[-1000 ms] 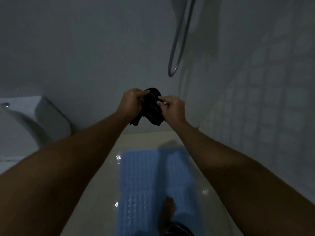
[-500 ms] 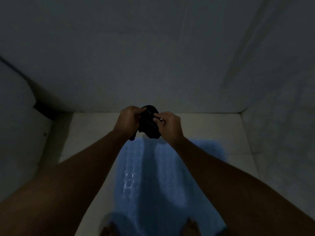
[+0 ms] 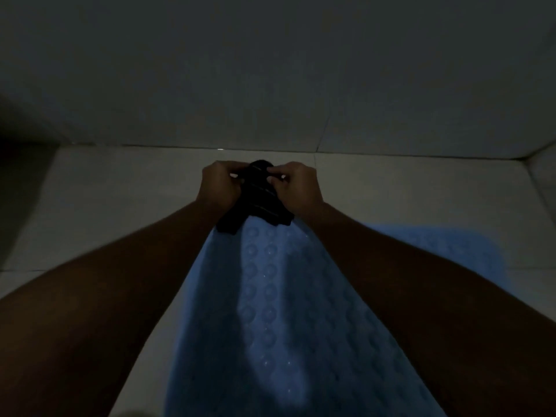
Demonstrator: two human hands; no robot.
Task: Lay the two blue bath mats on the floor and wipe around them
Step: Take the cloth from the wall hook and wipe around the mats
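A blue bath mat with round bumps lies flat on the pale tiled floor below my arms. Its right part reaches out past my right forearm; whether that is a second mat I cannot tell. My left hand and my right hand are held together above the mat's far end, and each pinches the top of a dark striped cloth that hangs bunched between them.
A grey wall rises just beyond the floor strip ahead. A second wall meets it at the right corner. A dark shadowed shape fills the far left.
The view has tipped down from the wall and shower hose to the floor. My hands, still holding the cloth, have come lower and closer to the floor and the mat's far end.
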